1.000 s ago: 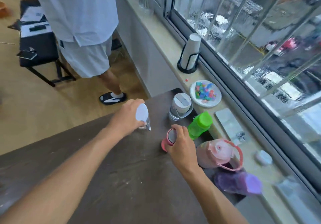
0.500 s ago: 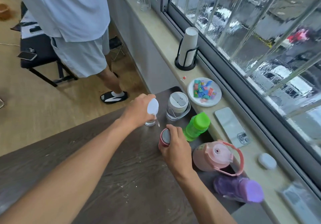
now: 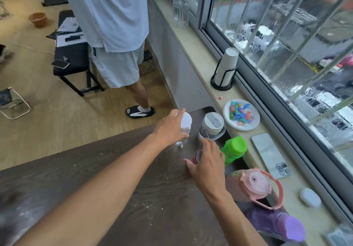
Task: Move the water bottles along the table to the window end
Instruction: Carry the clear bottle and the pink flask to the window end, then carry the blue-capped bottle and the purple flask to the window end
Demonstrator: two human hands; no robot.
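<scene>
Water bottles crowd the window end of our dark wood-grain table (image 3: pixel 114 184): our left hand (image 3: pixel 172 129) wraps its fingers around a clear bottle with a white cap (image 3: pixel 184 129), while our right hand (image 3: pixel 208 164) rests with fingers loosely spread over a small pink-rimmed bottle (image 3: pixel 197 155), grip uncertain. Beside them we see a clear tumbler with a grey lid (image 3: pixel 212 126), a translucent green bottle (image 3: pixel 234 150), a pink jug with a loop handle (image 3: pixel 254 185) and a purple bottle (image 3: pixel 280 224). On the pale sill (image 3: pixel 200 58), a white plate (image 3: pixel 241 115) holds colourful scraps.

Both forearms are bare, sleeveless to the frame edge; left hand (image 3: pixel 170 129) and right hand (image 3: pixel 207 164) ungloved, ringless
</scene>
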